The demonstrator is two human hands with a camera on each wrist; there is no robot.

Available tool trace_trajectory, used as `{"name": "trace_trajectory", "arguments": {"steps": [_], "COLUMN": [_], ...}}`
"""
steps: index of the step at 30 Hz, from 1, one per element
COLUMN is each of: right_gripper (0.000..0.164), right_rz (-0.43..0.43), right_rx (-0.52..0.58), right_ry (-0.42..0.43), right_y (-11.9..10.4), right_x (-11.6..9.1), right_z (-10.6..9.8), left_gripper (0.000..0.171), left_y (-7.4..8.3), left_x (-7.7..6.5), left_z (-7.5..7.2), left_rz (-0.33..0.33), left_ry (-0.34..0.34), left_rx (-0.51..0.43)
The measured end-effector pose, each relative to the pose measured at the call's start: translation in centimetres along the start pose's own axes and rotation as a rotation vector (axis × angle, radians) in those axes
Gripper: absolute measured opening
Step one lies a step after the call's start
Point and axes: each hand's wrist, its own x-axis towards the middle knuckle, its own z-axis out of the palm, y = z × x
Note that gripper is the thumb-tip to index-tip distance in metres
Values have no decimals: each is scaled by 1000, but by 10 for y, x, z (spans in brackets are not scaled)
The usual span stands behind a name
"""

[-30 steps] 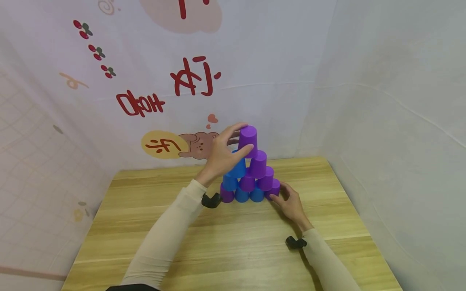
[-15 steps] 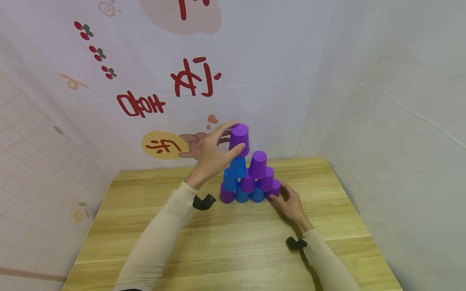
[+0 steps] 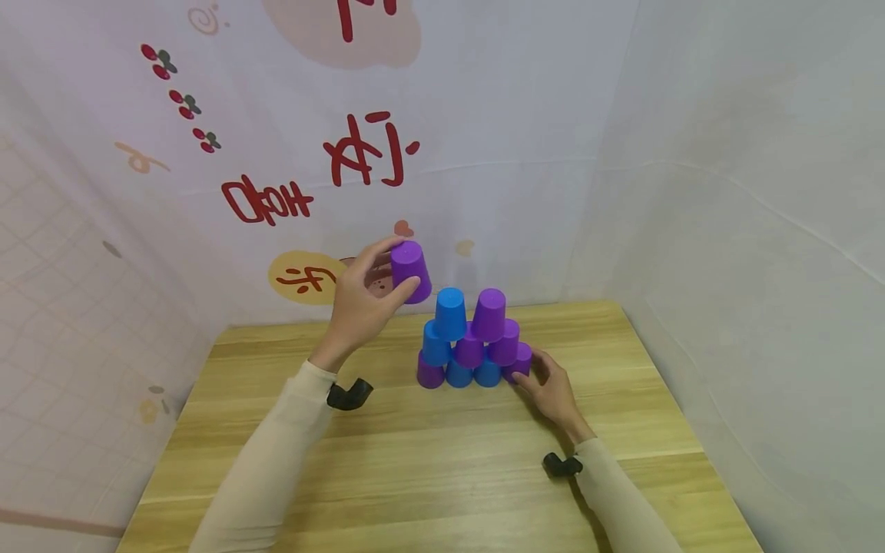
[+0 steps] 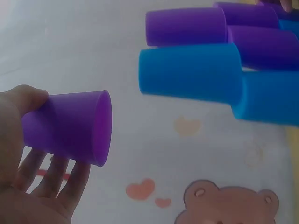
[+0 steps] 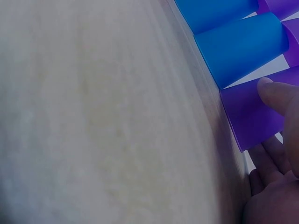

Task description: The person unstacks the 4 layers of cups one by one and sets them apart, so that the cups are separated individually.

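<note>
My left hand [image 3: 361,306] grips a purple cup [image 3: 411,270] in the air, left of the stack and above it. In the left wrist view that purple cup [image 4: 67,126] is held between thumb and fingers, its open rim toward the stack. The stack has three tiers of upside-down blue and purple cups, topped by a blue cup [image 3: 451,315] and a purple cup [image 3: 491,315] side by side. At the bottom tier's right end, my right hand [image 3: 555,390] holds a purple cup [image 5: 252,109], thumb in front and fingers behind.
The cups stand toward the back of a wooden table [image 3: 442,461]. Behind it hangs a white cloth [image 3: 525,153] with red characters and a cartoon bear; more cloth closes off both sides. A black curved piece sits at each wrist.
My left hand has carried its purple cup leftward, from over the top of the stack to beside it. The blue top cup now shows whole. My right hand has stayed put.
</note>
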Motion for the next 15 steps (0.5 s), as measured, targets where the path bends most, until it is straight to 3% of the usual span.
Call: {"name": "trace_trajectory", "arguments": {"steps": [10, 15], "right_gripper": [64, 64], "right_rz": [30, 26], "right_rx": [-37, -39], "right_ry": [4, 4], "right_y": [0, 1], "right_x": [0, 0], "right_z": [0, -1], "left_gripper": [62, 62], "left_y": [-31, -45], "left_x": [-24, -39], "left_z": [-32, -46], "left_rz": [-101, -154], "left_ry": [88, 95], "left_rx": [58, 86]}}
